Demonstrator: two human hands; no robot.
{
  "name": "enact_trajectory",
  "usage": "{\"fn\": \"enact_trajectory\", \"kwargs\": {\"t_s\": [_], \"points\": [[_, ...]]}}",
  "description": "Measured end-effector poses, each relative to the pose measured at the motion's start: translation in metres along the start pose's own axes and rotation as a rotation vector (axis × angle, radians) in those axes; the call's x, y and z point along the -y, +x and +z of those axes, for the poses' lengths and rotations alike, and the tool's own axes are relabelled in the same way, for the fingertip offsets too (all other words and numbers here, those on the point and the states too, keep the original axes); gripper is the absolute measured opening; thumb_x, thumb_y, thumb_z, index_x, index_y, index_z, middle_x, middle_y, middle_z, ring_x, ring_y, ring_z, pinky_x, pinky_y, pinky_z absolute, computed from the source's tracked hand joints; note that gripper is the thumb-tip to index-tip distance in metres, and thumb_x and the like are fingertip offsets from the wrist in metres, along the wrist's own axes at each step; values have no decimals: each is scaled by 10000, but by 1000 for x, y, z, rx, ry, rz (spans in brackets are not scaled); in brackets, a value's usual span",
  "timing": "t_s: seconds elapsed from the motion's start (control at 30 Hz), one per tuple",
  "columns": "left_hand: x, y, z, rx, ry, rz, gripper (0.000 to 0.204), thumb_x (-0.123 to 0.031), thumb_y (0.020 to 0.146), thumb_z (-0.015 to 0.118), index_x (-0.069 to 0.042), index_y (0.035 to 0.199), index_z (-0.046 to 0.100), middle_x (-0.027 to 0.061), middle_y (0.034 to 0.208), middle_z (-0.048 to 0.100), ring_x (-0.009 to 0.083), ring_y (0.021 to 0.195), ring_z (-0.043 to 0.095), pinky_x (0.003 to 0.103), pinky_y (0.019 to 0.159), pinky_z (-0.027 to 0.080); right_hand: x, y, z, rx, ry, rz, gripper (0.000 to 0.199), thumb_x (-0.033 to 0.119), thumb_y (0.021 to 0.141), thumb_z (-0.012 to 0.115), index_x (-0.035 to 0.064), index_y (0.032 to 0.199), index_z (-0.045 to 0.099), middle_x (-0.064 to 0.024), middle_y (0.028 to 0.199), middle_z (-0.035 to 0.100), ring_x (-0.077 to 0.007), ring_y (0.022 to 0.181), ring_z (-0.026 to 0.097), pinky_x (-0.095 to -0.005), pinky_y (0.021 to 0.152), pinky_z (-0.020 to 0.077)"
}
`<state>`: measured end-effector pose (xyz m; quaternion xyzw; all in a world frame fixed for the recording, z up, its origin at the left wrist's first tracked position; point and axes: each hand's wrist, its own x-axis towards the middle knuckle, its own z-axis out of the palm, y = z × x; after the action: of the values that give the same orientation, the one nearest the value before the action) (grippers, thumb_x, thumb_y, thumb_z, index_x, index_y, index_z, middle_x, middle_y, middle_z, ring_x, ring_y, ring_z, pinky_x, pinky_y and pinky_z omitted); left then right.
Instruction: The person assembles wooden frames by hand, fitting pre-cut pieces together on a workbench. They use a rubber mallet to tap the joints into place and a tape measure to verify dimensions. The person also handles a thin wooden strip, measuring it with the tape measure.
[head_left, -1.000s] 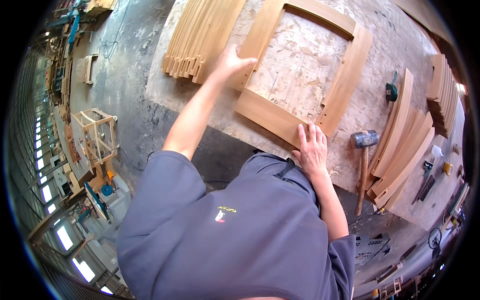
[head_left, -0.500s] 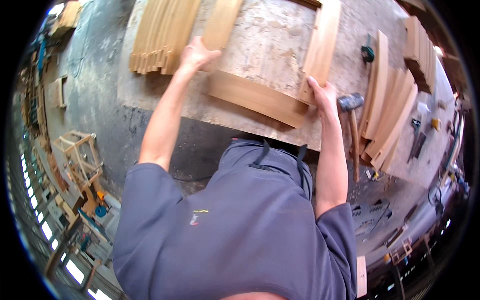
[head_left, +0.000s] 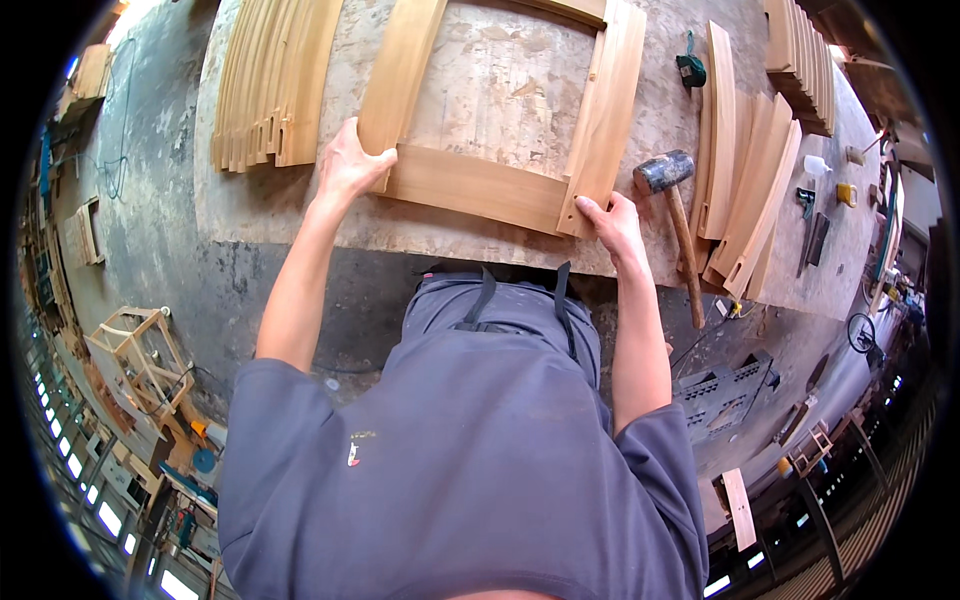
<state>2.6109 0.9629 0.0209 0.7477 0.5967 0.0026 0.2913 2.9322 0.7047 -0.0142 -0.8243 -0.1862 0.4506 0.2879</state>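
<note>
A light wooden frame lies flat on the worktable. Its left rail (head_left: 402,75) is gripped near the near end by my left hand (head_left: 350,162), with the thumb on the inner side and the fingers round the outer side. On the near end of the right rail (head_left: 606,115) rests the thumb of my right hand (head_left: 616,228); its fingers curl over the outer edge. Between these two ends runs the near crosspiece (head_left: 475,187), meeting both rails. A far crosspiece (head_left: 566,9) shows at the top edge. Right of my right hand lies a mallet (head_left: 664,173) with a wooden handle.
A row of wooden slats (head_left: 275,80) stands on the left of the worktable (head_left: 345,225). More curved slats (head_left: 755,190) lie on the right, with a stacked bundle (head_left: 800,65) behind. A dark green tape measure (head_left: 690,68) and small tools (head_left: 812,225) lie nearby.
The near crosspiece now sits in line with the rail ends, where it stuck out toward me before. My left hand and the left rail came nearer. The whole view has shifted too.
</note>
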Motion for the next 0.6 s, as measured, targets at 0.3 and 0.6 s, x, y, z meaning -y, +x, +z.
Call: {"fn": "enact_trajectory", "kwargs": {"t_s": [0.3, 0.6], "points": [[13, 7, 2, -22, 31, 41, 690, -367, 741, 793, -20, 1302, 589, 180, 1210, 689, 313, 1139, 655, 394, 991, 506, -1, -9, 11, -94, 96, -17, 440, 239, 821, 810, -52, 1127, 689, -147, 1007, 752, -191, 906, 715, -329, 815, 558], [5, 0, 1, -51, 3, 53, 766, -359, 756, 811, 22, 1359, 532, 214, 1266, 654, 316, 1192, 631, 388, 1012, 497, -18, -3, 13, -98, 120, -51, 406, 202, 857, 780, -83, 1117, 652, -148, 989, 735, -176, 881, 697, -320, 789, 558]]}}
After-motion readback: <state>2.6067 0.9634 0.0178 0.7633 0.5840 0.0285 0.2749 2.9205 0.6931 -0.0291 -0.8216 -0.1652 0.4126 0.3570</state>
